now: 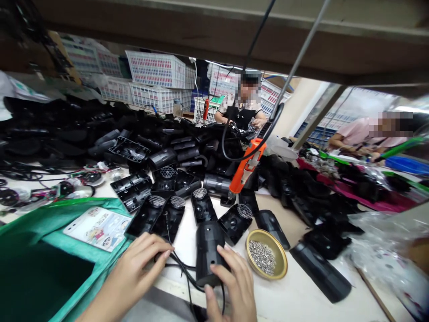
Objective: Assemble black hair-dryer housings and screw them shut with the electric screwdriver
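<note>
My right hand (232,282) wraps its fingers round a black plastic housing (207,250) that stands on the white bench near the front edge. My left hand (140,264) lies to the left of it, fingers curled down over black cables (182,273) that run off the bench edge. Whether the left fingers grip the cable is hidden. Just behind both hands lie several open black shell halves with round metal grilles (167,214).
A gold dish of small screws (266,258) sits right of the housing. An orange electric screwdriver (246,167) hangs on a cord above the bench. A green cloth (50,250) with a card lies left. Piles of black parts fill the back. Two other people work behind.
</note>
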